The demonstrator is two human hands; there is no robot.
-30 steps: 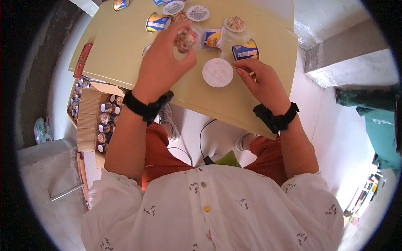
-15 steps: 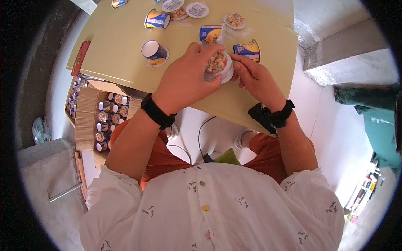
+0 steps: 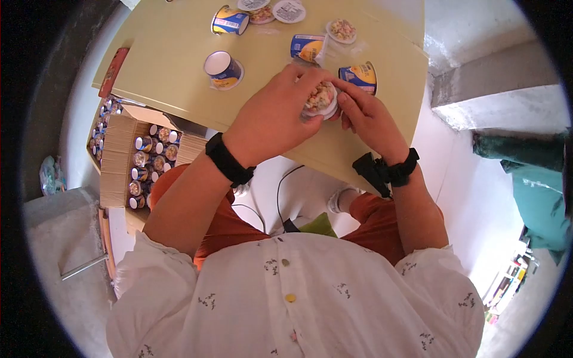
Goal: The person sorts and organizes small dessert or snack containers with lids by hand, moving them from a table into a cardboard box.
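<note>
Curling around the small round clear tub of pink and cream bits [image 3: 320,99], your left hand [image 3: 279,108] is partly closed and has hold of it, just above the pale yellow table [image 3: 173,83]. Your right hand [image 3: 368,113] has its fingers bent in at the tub's right side; you cannot tell if they pinch it. A blue and yellow paper cup with a white end [image 3: 358,77] lies just past your right hand. Off to the left, near the table, an open brown cardboard box [image 3: 121,156] holds lots of little tubs [image 3: 158,162].
</note>
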